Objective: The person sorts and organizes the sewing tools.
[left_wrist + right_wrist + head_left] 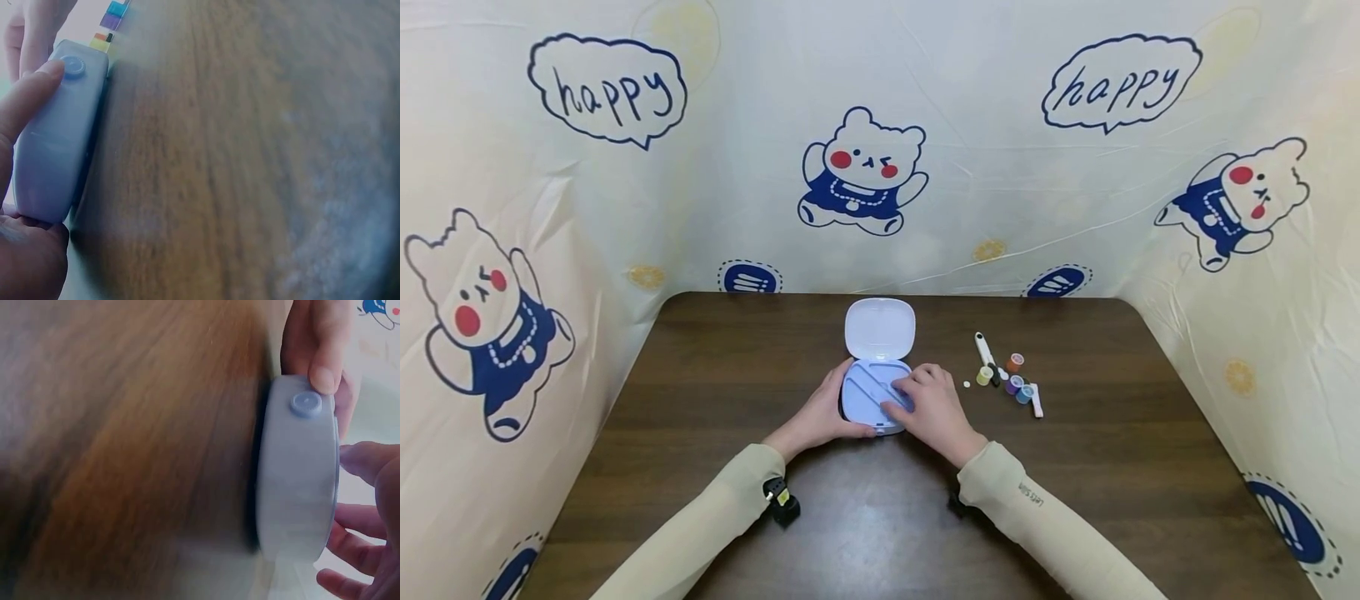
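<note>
A light blue hinged case [867, 408] lies on the table with its pale lid [880, 328] raised toward the back. Set inside its base is a blue insert [867, 385] with a diagonal groove. My left hand [826, 410] grips the case along its left side, the thumb lying at the front edge beside the round button [74, 66]. From the right, my right hand [934, 408] reaches over the insert and touches it with thumb and spread fingers. In the right wrist view those fingertips meet the case's upper face; what lies under them is partly hidden.
Right of the case lie a white-handled tool [983, 348], a small white stick [1037, 401] and several little pots: yellow [984, 376], orange [1015, 362], purple [1014, 384] and blue [1025, 394]. A tiny white piece [966, 384] sits nearer the right hand. Printed cloth [880, 258] borders the table.
</note>
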Action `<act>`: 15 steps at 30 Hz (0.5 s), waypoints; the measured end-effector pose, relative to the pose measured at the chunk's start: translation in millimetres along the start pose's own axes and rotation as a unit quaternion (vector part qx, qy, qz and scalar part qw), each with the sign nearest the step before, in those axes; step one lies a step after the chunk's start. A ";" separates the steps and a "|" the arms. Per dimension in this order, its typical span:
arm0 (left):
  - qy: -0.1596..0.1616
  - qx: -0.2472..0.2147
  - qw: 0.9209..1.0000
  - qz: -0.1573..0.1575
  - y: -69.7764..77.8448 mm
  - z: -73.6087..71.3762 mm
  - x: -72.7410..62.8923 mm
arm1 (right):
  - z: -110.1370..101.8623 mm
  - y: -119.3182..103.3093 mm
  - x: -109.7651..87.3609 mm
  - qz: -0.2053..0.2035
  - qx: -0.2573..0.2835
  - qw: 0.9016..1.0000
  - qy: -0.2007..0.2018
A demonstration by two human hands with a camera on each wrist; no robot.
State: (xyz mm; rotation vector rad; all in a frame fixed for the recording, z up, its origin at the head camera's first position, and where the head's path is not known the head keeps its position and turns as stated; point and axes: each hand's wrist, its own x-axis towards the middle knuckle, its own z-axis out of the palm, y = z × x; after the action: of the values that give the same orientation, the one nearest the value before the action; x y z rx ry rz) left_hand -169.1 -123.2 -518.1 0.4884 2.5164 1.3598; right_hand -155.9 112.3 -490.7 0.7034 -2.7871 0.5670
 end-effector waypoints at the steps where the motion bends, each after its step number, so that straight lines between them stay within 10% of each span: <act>1: 0.001 0.000 1.000 0.001 0.0 0.0 0.2 | -0.3 -1.6 -0.1 0.002 -0.006 1.000 -0.003; 15: 0.005 -0.003 1.000 0.001 0.1 0.0 1.0 | -6.6 -18.9 2.3 0.015 -0.076 0.997 0.002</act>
State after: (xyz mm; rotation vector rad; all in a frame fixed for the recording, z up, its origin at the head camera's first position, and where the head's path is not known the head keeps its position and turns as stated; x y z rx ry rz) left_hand -170.1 -122.7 -518.1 0.4842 2.5197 1.3719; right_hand -147.9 98.8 -478.2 0.6274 -2.8043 0.3559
